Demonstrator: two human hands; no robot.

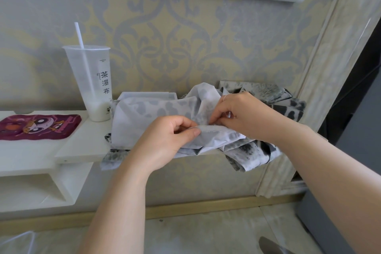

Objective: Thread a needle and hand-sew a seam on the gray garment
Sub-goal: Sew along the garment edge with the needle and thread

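Observation:
The gray garment, pale with darker gray blotches, lies bunched on a white shelf against the wall. My left hand pinches a folded edge of the cloth between thumb and forefinger. My right hand is just to its right, fingers curled down and pinching the same edge. A thin pale thread loops over my right forefinger. The needle is hidden under my fingers.
A tall clear plastic cup with a straw and some white liquid stands left of the garment. A purple cartoon mat lies further left. A shallow white tray sits behind the cloth. Patterned wall behind; floor below.

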